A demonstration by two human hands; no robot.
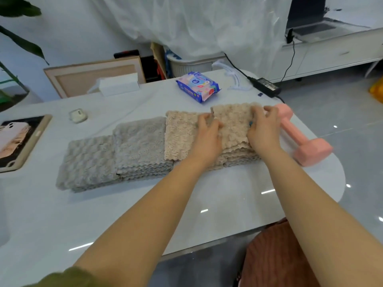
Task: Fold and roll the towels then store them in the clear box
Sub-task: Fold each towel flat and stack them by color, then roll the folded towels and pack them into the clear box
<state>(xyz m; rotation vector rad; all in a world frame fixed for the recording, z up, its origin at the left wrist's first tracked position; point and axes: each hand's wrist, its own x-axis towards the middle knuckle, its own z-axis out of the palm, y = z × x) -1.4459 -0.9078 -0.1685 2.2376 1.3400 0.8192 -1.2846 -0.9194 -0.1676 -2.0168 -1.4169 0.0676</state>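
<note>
Towels (145, 146) lie in an overlapping row across the middle of the white table (228, 193). Two grey stacks sit toward the left and two beige ones toward the right. Both my arms reach out to the rightmost beige towel (232, 125), which sits on top of a stack of the same colour, its left side overlapping the neighbouring beige piece (180, 135).

My left hand (207, 131) rests on the towel's left part, fingers bent and pinching the plush fabric just near a small hanging loop (212, 112) that sticks up. My right hand (263, 129) is on the right part, fingers curled over the far right edge and gripping it. The two hands are apart, with a strip of towel between them.

A pink dumbbell (306, 146) lies just right of the stack, close to my right hand. Farther back are a blue pack of wipes (198, 85), a white box (119, 83) and a black power adapter (265, 85). At the left edge lies a tablet (18, 139), with a small earbud case (78, 116) beyond it.
</note>
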